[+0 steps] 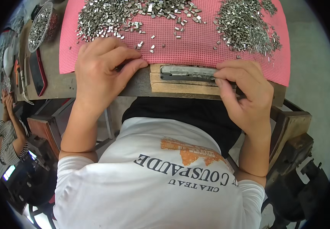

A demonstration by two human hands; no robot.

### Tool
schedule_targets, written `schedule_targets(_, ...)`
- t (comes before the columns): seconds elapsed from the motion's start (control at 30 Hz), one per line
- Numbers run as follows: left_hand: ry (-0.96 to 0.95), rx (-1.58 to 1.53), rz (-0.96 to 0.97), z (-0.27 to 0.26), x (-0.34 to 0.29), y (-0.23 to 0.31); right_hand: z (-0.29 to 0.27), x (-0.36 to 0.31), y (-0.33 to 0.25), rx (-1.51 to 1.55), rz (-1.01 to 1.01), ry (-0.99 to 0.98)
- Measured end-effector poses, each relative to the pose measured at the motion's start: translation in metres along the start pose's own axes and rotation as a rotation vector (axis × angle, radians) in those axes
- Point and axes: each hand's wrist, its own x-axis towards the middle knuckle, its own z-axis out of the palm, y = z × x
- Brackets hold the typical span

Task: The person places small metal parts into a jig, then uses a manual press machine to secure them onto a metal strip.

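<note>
On the near edge of the pink mesh mat (188, 47), my left hand (102, 65) rests with its fingers curled. Its thumb and forefinger come close together just left of a wooden block (168, 88); anything between them is too small to make out. The block carries a narrow metal fixture (188, 71) with a grey upper bar and a dark lower strip. My right hand (247, 82) is at the fixture's right end, thumb and forefinger pinched there. What the pinch holds is hidden. Some loose small metal pieces (152, 49) lie just beyond my left fingertips.
Small shiny metal blocks (111, 19) are heaped at the mat's far left; thin metal pins and bits (245, 28) pile at the right. A bowl of metal pieces (40, 30), a phone (38, 72) and tools stand left. Another person (10, 133) sits at far left.
</note>
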Motion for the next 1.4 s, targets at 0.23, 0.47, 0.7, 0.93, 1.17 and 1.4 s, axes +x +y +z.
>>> schedule_targets(0.23,0.049,0.163,0.074,-0.008,0.001,0.0,0.012,0.01,-0.006,-0.038,-0.089,0.043)
schedule_targets(0.47,0.069,-0.087,0.108,-0.004,0.012,0.008,0.018,0.024,-0.015,-0.165,-0.175,0.035)
schedule_targets(0.7,-0.015,-0.251,0.156,0.009,0.032,0.025,0.027,0.036,-0.015,-0.266,-0.253,0.056)
schedule_targets(0.93,0.008,-0.21,0.216,0.009,0.051,0.017,0.021,0.05,-0.008,-0.088,-0.133,0.141)
schedule_targets(1.17,0.08,-0.054,0.312,0.007,0.075,0.008,0.019,0.073,0.001,-0.113,-0.096,0.223)
schedule_targets(1.4,0.042,-0.011,0.282,-0.007,0.046,0.004,0.04,0.064,-0.016,-0.077,-0.108,0.191)
